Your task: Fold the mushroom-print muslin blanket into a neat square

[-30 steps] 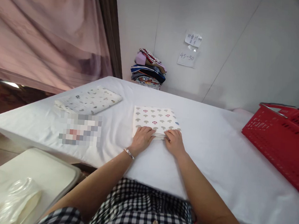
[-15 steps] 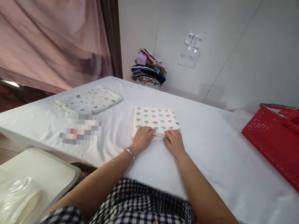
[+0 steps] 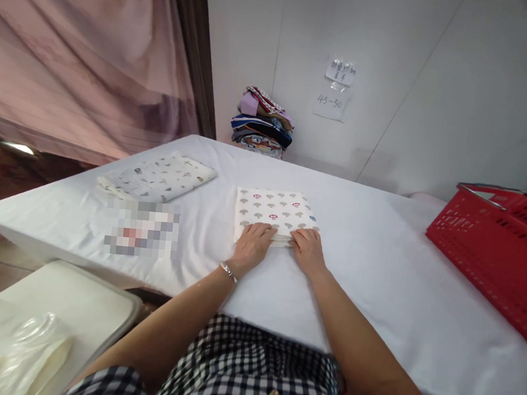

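In front of me a folded cloth [image 3: 274,207], white with small grey, red and blue mushroom prints, lies flat on the white-covered table [image 3: 368,262]. My left hand [image 3: 254,244] grips the near left part of its front edge, fingers on top and thumb toward the folded layers. On the near right part of the same edge, my right hand [image 3: 307,249] holds it in the same way. Between the two hands the stacked layers of the fold show. Both palms face down, so their undersides are hidden.
Another folded printed cloth [image 3: 168,177] lies on the table at left, beside a pixelated patch. A red plastic basket [image 3: 493,254] stands at right. Folded fabrics [image 3: 263,124] are piled by the wall. A pale stool [image 3: 79,298] with clear plastic bags [image 3: 38,350] is at lower left.
Almost nothing differs. Both hands stay on the cloth's near edge, with only a tiny shift of the right hand's fingers.
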`<state>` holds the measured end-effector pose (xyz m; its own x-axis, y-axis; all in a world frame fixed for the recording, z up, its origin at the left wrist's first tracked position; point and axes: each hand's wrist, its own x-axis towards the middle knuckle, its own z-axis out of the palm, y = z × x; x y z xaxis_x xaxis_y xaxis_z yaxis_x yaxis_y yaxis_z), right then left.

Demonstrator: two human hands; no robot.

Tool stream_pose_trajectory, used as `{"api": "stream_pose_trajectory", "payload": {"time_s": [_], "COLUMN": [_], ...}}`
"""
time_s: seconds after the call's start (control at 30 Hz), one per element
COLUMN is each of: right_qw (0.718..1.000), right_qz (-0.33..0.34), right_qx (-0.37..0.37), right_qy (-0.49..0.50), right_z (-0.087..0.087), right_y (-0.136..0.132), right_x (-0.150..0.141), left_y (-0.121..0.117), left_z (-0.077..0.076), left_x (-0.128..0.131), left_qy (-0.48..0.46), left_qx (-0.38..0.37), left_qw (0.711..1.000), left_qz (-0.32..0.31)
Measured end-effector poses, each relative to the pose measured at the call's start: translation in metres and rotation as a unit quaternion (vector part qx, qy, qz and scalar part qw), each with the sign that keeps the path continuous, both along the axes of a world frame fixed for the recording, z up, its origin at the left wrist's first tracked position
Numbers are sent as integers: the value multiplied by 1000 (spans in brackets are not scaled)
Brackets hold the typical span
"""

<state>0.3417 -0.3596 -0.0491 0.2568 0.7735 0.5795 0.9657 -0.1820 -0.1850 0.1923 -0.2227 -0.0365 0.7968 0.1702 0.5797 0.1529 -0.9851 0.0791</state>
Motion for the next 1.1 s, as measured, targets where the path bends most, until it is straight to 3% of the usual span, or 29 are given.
{"api": "stream_pose_trajectory", "payload": {"time_s": [0.27, 1.1], "right_qw": [1000, 1000], "right_qz": [1, -4], "right_qx": [5, 1], "right_qy": [4, 13], "right_z": [-2, -1], "right_y": [1, 0], "right_x": [1, -2], "left_y": [-1, 1], "left_z": [-1, -4], "left_x": [2, 10], "left_qy": [24, 56], "left_qx": [30, 38], "left_qw": [998, 998], "left_qz": [-41, -15]}}
